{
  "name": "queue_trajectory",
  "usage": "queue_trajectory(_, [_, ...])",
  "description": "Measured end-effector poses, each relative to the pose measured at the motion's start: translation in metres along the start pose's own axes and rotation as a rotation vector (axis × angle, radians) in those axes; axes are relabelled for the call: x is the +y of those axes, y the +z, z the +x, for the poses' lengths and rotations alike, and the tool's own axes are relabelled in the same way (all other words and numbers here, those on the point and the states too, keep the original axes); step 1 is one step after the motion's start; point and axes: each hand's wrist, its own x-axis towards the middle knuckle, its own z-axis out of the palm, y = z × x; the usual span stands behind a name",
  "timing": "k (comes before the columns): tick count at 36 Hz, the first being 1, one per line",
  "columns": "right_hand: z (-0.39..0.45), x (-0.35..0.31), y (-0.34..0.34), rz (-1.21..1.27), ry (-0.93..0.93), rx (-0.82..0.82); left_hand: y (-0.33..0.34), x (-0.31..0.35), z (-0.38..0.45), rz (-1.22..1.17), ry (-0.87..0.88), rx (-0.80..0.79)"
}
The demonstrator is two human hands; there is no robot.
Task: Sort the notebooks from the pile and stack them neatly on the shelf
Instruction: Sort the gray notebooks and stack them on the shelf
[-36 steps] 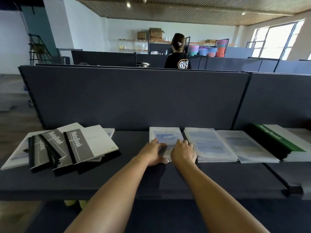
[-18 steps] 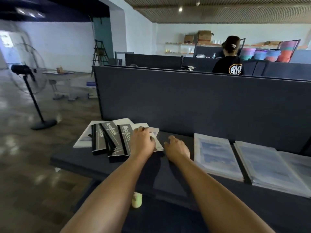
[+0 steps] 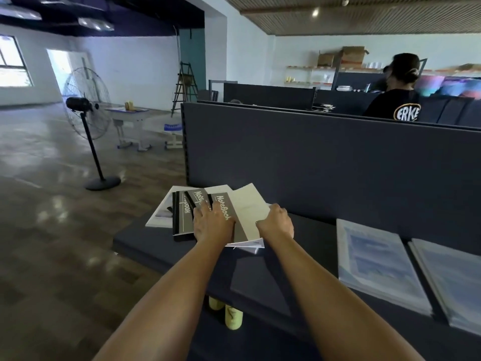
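A loose pile of notebooks (image 3: 182,214) with grey and black "NoteBook" covers lies at the left end of the dark shelf (image 3: 273,269). My left hand (image 3: 212,224) rests flat on the grey covers, fingers spread. The top notebook (image 3: 247,209), cream-covered, has its right edge lifted, and my right hand (image 3: 276,225) grips that edge with curled fingers. To the right lie two neat stacks of pale blue notebooks (image 3: 374,261), flat on the shelf.
A dark partition wall (image 3: 325,157) rises behind the shelf. A standing fan (image 3: 87,110) and a small desk (image 3: 132,118) are on the floor to the left. A person in a black shirt (image 3: 398,100) sits beyond the partition. The shelf's left end is near the pile.
My view turned left from the blue stacks to the pile. Both hands moved left onto it; the left now lies on the grey covers and the right has taken the top notebook's edge.
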Motion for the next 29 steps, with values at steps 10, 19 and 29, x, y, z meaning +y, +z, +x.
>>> queue_trajectory(10, [0.004, -0.017, 0.023, 0.08, -0.013, -0.111, -0.012, -0.008, 0.011, -0.231, -0.055, 0.062])
queue_trajectory(19, [0.0, -0.031, 0.027, -0.283, -0.082, 0.026, -0.017, -0.007, 0.014, -0.353, -0.142, 0.098])
queue_trajectory(29, [-0.008, -0.029, 0.018, 0.272, 0.149, -0.092, -0.021, -0.011, 0.003, -0.432, -0.109, 0.075])
